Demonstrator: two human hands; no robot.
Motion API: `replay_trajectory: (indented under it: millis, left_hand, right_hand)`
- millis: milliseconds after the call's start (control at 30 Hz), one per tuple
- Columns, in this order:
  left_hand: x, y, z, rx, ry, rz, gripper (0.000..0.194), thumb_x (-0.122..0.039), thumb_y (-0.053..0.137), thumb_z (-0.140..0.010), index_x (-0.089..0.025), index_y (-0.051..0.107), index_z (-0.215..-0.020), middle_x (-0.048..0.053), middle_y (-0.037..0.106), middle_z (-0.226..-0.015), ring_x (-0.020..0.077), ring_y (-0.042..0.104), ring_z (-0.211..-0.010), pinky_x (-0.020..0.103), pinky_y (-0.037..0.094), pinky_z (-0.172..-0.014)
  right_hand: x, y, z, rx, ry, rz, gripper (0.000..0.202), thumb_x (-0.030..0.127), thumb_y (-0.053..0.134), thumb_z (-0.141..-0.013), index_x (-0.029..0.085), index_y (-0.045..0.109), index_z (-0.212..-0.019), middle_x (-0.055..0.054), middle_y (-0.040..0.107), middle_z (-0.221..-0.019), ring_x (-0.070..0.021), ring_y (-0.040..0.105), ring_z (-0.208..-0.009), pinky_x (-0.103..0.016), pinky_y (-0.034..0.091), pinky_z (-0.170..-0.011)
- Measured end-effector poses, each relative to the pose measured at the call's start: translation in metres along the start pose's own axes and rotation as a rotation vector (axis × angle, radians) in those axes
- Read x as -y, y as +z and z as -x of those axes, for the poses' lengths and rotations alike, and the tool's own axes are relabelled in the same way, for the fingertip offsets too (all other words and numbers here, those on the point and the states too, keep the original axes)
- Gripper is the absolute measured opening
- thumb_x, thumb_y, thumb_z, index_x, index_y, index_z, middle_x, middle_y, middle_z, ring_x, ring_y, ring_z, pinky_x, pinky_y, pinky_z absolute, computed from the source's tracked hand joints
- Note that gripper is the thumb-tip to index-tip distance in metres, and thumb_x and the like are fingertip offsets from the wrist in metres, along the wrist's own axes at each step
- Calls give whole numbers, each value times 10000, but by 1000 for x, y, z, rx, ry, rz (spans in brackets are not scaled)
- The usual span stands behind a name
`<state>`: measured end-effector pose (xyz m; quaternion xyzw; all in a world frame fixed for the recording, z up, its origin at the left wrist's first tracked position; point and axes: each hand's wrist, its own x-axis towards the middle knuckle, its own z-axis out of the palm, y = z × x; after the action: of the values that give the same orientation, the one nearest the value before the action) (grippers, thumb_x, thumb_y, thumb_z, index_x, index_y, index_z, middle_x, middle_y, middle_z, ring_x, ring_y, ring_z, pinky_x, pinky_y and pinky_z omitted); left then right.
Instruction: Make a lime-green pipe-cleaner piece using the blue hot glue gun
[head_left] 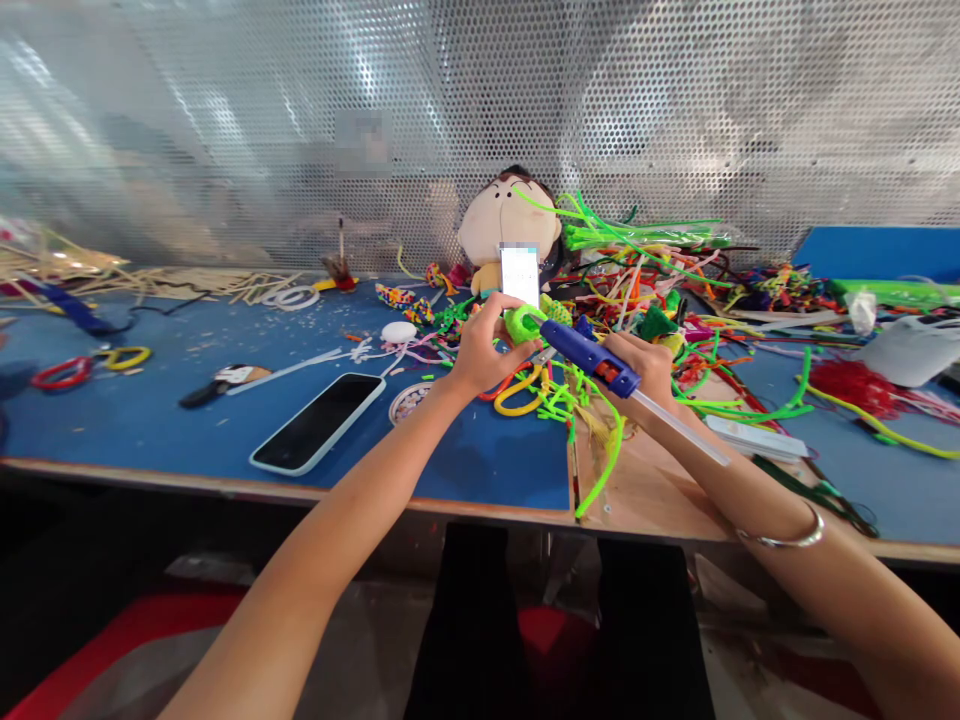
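My left hand (489, 348) is closed on a bright green fuzzy piece (523, 325), held above the middle of the table. My right hand (643, 368) grips a blue glue gun (589, 358), with a clear glue stick (682, 428) sticking out of its back toward my forearm. The gun's tip is at the green piece; whether they touch is too small to tell. Just below my left hand lie scissors with orange and yellow handles (517, 402), beside short green pipe-cleaner pieces (556, 400). A lit phone screen (520, 275) stands behind the green piece.
A plush doll (510, 220) sits at the perforated metal wall. Pipe cleaners (630, 285) are heaped at the back right. On the left lie a phone (319, 425), a brush (225, 383) and red-and-yellow scissors (90, 368). The table's front edge (480, 510) runs below my forearms.
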<state>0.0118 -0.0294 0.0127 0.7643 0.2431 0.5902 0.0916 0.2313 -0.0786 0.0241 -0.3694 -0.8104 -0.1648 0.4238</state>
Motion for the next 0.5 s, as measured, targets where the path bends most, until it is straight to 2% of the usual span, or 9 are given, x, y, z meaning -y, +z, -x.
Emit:
replay_trajectory:
  millis: [233,500]
  left_hand:
    - [1,0,0,-23,-4,-15,408,-395,729,-700,-175,506,-962,5,615,-835,84,613,-622,178,496,-550]
    - [4,0,1,-54,11,-90,392,-395,716,-710,-180,506,-962,17,632,-867,104,630,-657,216,521,-599]
  right_hand:
    - [-2,-1,1,-20,-4,-2,167,287,508,-728,199,423,-613,18,432,-562,-98,404,-491,-228,296,-489]
    - [-3,1,1,-10,52,4,146,239,491,-689,206,389,-590,23,416,-551,-98,382,-488,-232,290,-493]
